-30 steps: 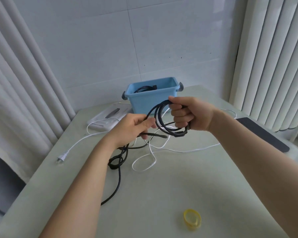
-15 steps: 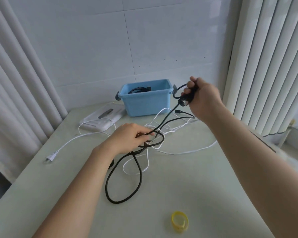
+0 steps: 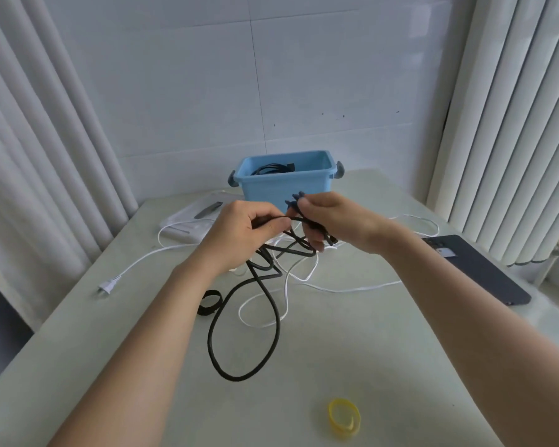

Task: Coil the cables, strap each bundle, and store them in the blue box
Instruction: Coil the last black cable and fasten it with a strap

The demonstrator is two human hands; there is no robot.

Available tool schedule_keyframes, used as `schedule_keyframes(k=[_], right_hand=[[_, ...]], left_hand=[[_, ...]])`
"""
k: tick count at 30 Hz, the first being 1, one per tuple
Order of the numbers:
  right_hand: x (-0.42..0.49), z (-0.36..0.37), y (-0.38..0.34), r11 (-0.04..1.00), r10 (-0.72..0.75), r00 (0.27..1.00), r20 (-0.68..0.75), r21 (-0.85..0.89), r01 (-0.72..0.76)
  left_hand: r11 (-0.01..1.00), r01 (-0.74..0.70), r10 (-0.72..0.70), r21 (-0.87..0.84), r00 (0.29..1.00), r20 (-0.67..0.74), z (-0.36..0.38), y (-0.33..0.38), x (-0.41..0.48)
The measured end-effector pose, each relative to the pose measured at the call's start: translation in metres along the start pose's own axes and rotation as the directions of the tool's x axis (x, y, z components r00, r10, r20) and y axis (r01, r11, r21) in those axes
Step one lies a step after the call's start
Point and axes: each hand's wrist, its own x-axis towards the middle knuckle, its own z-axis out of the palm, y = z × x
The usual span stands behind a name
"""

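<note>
A black cable [image 3: 273,321] hangs from both hands and falls in a big loop onto the pale table [image 3: 384,366]. My left hand [image 3: 242,235] pinches a strand of it. Close beside it, my right hand [image 3: 333,221] grips the gathered end of the same cable in curled fingers. Just behind the hands stands the blue box [image 3: 284,180] with a coiled black cable [image 3: 273,168] inside. A white cable [image 3: 307,285] lies tangled under the black one, its plug [image 3: 108,285] at the left. A black strap [image 3: 209,303] and a yellow strap [image 3: 344,421] lie on the table.
A white flat device [image 3: 192,222] lies left of the box. A dark flat pad [image 3: 478,269] sits at the table's right edge. Curtains hang on both sides and a tiled wall stands behind.
My right hand came down from high at the right to meet my left hand in front of the box. The black cable's loop now lies wider on the table, uncovering the black strap.
</note>
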Motion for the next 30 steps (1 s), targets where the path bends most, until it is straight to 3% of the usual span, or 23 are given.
schedule_keyframes(k=[2,5,6,8,10,13,16,19,21,22,24,30], right_hand=[[-0.002,0.000,-0.003,0.999,0.007,0.998,0.055,0.038,-0.009],[-0.003,-0.002,-0.004,0.982,-0.013,1.000,-0.011,-0.187,0.011],[-0.003,-0.005,-0.005,0.991,-0.012,0.999,-0.053,-0.130,0.005],[-0.006,-0.013,-0.011,0.986,-0.013,0.993,-0.116,0.164,0.032],[-0.008,-0.024,-0.018,0.892,0.020,0.987,-0.162,0.449,0.056],[-0.010,-0.036,-0.023,0.665,0.113,0.978,-0.175,0.745,0.056],[-0.007,-0.041,-0.020,0.324,0.192,0.968,-0.160,0.941,0.092],[-0.002,-0.046,-0.014,-0.040,0.233,0.947,-0.221,0.971,0.236],[0.000,-0.054,-0.011,-0.159,0.269,0.914,-0.305,0.922,0.354],[0.000,-0.058,-0.009,-0.139,0.291,0.889,-0.354,0.904,0.405],[0.000,-0.066,-0.008,0.030,0.341,0.824,-0.451,0.882,0.470],[0.010,-0.068,0.006,0.337,0.441,0.658,-0.611,0.792,0.509]], left_hand=[[0.999,0.025,-0.026,-0.025,0.999,-0.038,-0.001,-0.003,0.000],[0.989,0.019,-0.017,0.145,1.000,-0.017,-0.006,-0.010,-0.001],[0.977,0.030,-0.034,0.211,0.999,0.016,-0.008,-0.013,0.000],[0.952,0.085,-0.108,0.294,0.992,0.063,-0.011,-0.021,-0.003],[0.935,0.130,-0.162,0.330,0.984,0.073,-0.009,-0.030,-0.005],[0.955,0.198,-0.229,0.222,0.966,0.121,-0.001,-0.032,-0.007],[0.956,0.226,-0.261,0.185,0.945,0.197,0.006,-0.030,-0.006],[0.939,0.216,-0.294,0.267,0.908,0.298,0.008,-0.032,-0.008],[0.913,0.205,-0.335,0.353,0.871,0.361,0.008,-0.036,-0.010],[0.898,0.192,-0.351,0.395,0.855,0.383,0.009,-0.037,-0.011],[0.889,0.166,-0.346,0.427,0.854,0.388,0.010,-0.036,-0.010],[0.957,0.150,-0.216,0.250,0.940,0.264,0.014,-0.022,-0.005]])
